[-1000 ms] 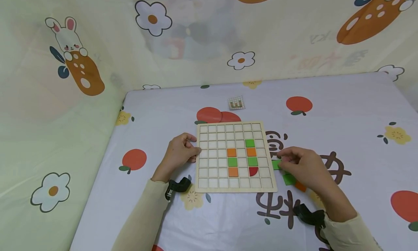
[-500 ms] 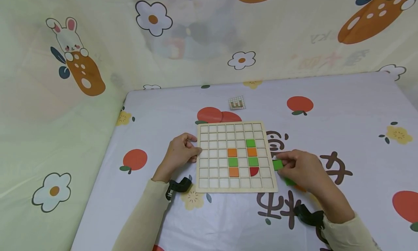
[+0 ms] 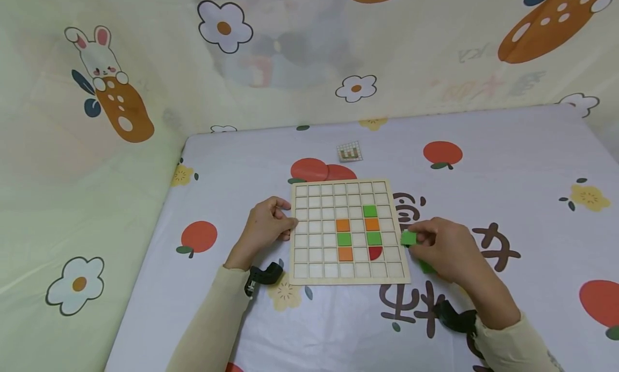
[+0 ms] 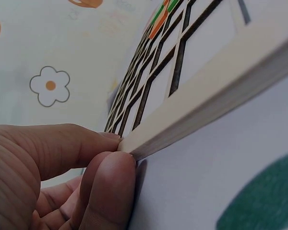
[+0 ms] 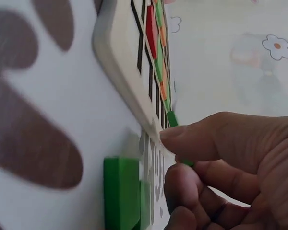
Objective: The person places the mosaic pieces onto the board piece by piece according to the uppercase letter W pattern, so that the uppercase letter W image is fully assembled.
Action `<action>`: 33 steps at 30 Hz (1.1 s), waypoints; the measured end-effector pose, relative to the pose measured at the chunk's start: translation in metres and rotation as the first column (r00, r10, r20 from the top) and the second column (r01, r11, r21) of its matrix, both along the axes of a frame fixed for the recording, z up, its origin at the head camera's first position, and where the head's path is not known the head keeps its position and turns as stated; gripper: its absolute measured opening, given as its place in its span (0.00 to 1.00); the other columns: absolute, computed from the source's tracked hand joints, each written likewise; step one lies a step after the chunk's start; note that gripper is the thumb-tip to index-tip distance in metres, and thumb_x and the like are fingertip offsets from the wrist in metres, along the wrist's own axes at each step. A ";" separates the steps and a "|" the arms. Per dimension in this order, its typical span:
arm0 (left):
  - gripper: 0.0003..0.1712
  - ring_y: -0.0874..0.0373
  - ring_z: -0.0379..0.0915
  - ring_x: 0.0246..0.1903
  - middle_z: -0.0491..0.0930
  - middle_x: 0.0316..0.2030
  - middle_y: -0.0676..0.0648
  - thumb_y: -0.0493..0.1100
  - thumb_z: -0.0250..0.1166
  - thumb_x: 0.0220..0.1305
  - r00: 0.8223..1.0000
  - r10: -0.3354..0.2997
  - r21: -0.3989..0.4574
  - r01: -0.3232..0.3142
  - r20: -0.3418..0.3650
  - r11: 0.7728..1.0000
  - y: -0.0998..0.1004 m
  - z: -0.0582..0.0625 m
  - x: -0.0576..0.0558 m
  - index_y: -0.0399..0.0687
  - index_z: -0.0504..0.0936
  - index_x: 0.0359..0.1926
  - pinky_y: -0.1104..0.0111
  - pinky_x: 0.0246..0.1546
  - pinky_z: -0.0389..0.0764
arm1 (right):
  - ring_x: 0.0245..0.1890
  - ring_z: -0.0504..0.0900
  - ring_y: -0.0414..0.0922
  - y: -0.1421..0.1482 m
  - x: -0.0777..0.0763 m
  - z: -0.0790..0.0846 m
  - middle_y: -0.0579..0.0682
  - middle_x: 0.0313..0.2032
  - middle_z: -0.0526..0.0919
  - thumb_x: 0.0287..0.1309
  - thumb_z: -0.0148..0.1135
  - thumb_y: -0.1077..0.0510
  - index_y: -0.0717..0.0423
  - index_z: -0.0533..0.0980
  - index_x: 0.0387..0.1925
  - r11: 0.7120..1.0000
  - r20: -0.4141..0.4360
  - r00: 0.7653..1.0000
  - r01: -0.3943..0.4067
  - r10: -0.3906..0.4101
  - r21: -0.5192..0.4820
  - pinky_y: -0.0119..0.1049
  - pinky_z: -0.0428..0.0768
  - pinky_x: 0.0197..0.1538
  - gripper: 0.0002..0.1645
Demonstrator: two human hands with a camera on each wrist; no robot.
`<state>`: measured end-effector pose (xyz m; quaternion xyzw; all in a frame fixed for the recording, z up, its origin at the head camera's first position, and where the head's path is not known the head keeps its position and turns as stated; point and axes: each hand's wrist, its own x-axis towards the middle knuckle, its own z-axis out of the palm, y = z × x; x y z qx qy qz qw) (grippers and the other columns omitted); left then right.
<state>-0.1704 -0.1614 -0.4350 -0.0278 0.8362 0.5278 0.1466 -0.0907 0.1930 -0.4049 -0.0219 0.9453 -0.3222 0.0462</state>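
My left hand [image 3: 270, 224] holds the left edge of a wooden grid board [image 3: 323, 279], thumb and forefinger at its rim [image 4: 192, 112]. Set in the board's cells are several green and orange squares and one red quarter-round piece [image 3: 375, 252]. My right hand [image 3: 447, 248] pinches a green square tile [image 3: 408, 237] between thumb and fingers, just at the board's right edge. In the right wrist view this tile [image 5: 172, 119] is mostly hidden by the fingers. Under that hand lies another green tile [image 3: 425, 266], partly covered.
A small card [image 3: 349, 151] with a printed grid pattern lies behind the board. The tablecloth [image 3: 522, 184] carries printed fruit, flowers and lettering. Patterned fabric walls [image 3: 290, 103] rise at the back and left. A green block [image 5: 121, 191] stands close in the right wrist view.
My right hand has drawn a green tile away from the loose ones and raised it slightly, up against the board's right edge. The left hand stays in place.
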 end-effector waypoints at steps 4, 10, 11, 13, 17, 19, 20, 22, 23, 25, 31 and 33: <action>0.18 0.58 0.80 0.19 0.80 0.29 0.44 0.36 0.74 0.63 1.000 0.002 -0.013 -0.001 0.009 1.000 0.001 0.002 0.000 0.39 0.78 0.52 0.70 0.23 0.83 | 0.34 0.76 0.47 -0.010 0.001 0.001 0.49 0.31 0.80 0.51 0.76 0.66 0.65 0.86 0.48 0.997 0.001 1.000 -0.023 0.023 -0.073 0.31 0.74 0.30 0.19; 0.19 0.58 0.80 0.18 0.80 0.29 0.44 0.36 0.74 0.63 1.000 0.003 -0.005 -0.003 0.011 1.000 0.001 0.001 0.000 0.39 0.78 0.52 0.70 0.23 0.83 | 0.33 0.76 0.46 -0.031 -0.001 0.004 0.48 0.31 0.80 0.50 0.77 0.65 0.63 0.87 0.47 0.989 0.028 0.997 -0.073 0.078 -0.129 0.31 0.76 0.31 0.19; 0.19 0.58 0.80 0.19 0.80 0.29 0.44 0.36 0.74 0.63 1.000 0.004 -0.005 -0.004 0.011 1.000 0.001 0.001 0.000 0.39 0.78 0.52 0.70 0.23 0.83 | 0.33 0.76 0.46 -0.034 -0.001 0.004 0.48 0.31 0.80 0.50 0.77 0.65 0.63 0.87 0.47 0.987 0.031 0.996 -0.082 0.087 -0.139 0.31 0.76 0.31 0.19; 0.19 0.58 0.80 0.19 0.80 0.29 0.44 0.36 0.74 0.63 1.000 0.007 -0.006 -0.007 0.013 1.000 0.001 0.001 0.001 0.39 0.78 0.52 0.70 0.23 0.83 | 0.32 0.76 0.45 -0.040 -0.002 0.003 0.48 0.31 0.79 0.50 0.77 0.65 0.62 0.87 0.47 0.983 0.037 0.994 -0.099 0.106 -0.154 0.30 0.77 0.30 0.19; 0.18 0.59 0.80 0.19 0.79 0.29 0.44 0.35 0.74 0.64 1.000 0.009 -0.004 -0.009 0.013 1.000 0.001 0.000 0.001 0.39 0.78 0.52 0.70 0.23 0.84 | 0.31 0.76 0.44 -0.048 -0.002 0.000 0.47 0.30 0.79 0.51 0.78 0.65 0.62 0.87 0.47 0.977 0.041 0.990 -0.129 0.138 -0.171 0.30 0.77 0.28 0.19; 0.18 0.59 0.80 0.19 0.79 0.29 0.44 0.35 0.74 0.64 1.000 0.007 0.000 -0.007 0.009 1.000 0.001 0.000 0.001 0.39 0.78 0.52 0.70 0.24 0.84 | 0.30 0.75 0.44 -0.050 -0.002 -0.001 0.47 0.29 0.79 0.51 0.78 0.64 0.62 0.87 0.47 0.975 0.041 0.988 -0.142 0.151 -0.169 0.30 0.76 0.28 0.19; 0.18 0.59 0.80 0.19 0.79 0.29 0.44 0.35 0.74 0.63 1.000 0.005 0.002 -0.005 0.006 1.000 0.001 0.000 0.001 0.39 0.78 0.52 0.70 0.24 0.84 | 0.30 0.75 0.44 -0.051 -0.002 -0.002 0.47 0.29 0.78 0.51 0.78 0.65 0.62 0.87 0.47 0.974 0.041 0.987 -0.149 0.158 -0.169 0.30 0.75 0.27 0.19; 0.18 0.59 0.80 0.19 0.79 0.29 0.44 0.34 0.73 0.63 1.000 0.002 0.007 -0.002 0.000 1.000 0.000 -0.001 0.001 0.39 0.78 0.52 0.70 0.24 0.85 | 0.29 0.75 0.43 -0.053 -0.003 -0.002 0.47 0.28 0.78 0.51 0.77 0.65 0.61 0.87 0.47 0.973 0.038 0.985 -0.160 0.169 -0.167 0.30 0.75 0.27 0.18; 0.18 0.58 0.80 0.19 0.79 0.29 0.44 0.34 0.73 0.63 1.000 0.001 0.009 -0.001 -0.002 1.000 0.000 -0.001 0.001 0.39 0.78 0.52 0.70 0.24 0.85 | 0.29 0.74 0.43 -0.053 -0.003 -0.002 0.46 0.28 0.77 0.51 0.77 0.65 0.61 0.88 0.46 0.972 0.036 0.984 -0.166 0.174 -0.165 0.30 0.74 0.27 0.18; 0.18 0.58 0.80 0.19 0.79 0.28 0.44 0.34 0.73 0.63 1.000 0.001 0.012 -0.001 -0.004 1.000 0.000 0.000 0.001 0.39 0.78 0.51 0.70 0.24 0.84 | 0.29 0.74 0.43 -0.055 -0.003 -0.002 0.46 0.27 0.77 0.51 0.76 0.66 0.60 0.88 0.46 0.972 0.027 0.983 -0.176 0.183 -0.158 0.30 0.73 0.27 0.17; 0.19 0.58 0.80 0.19 0.80 0.29 0.44 0.35 0.74 0.63 1.000 0.002 0.001 -0.002 -0.002 1.000 0.000 0.000 0.002 0.39 0.78 0.52 0.70 0.23 0.83 | 0.29 0.73 0.43 -0.059 -0.003 -0.001 0.47 0.27 0.76 0.49 0.76 0.66 0.59 0.88 0.44 0.973 0.027 0.980 -0.192 0.197 -0.129 0.31 0.73 0.27 0.17; 0.19 0.58 0.80 0.19 0.80 0.29 0.44 0.35 0.74 0.63 1.000 0.002 -0.001 -0.002 -0.002 1.000 0.000 0.000 0.001 0.39 0.78 0.52 0.70 0.23 0.84 | 0.29 0.73 0.43 -0.060 -0.003 -0.001 0.47 0.28 0.76 0.49 0.76 0.66 0.59 0.88 0.44 0.973 0.032 0.979 -0.196 0.202 -0.121 0.31 0.72 0.26 0.17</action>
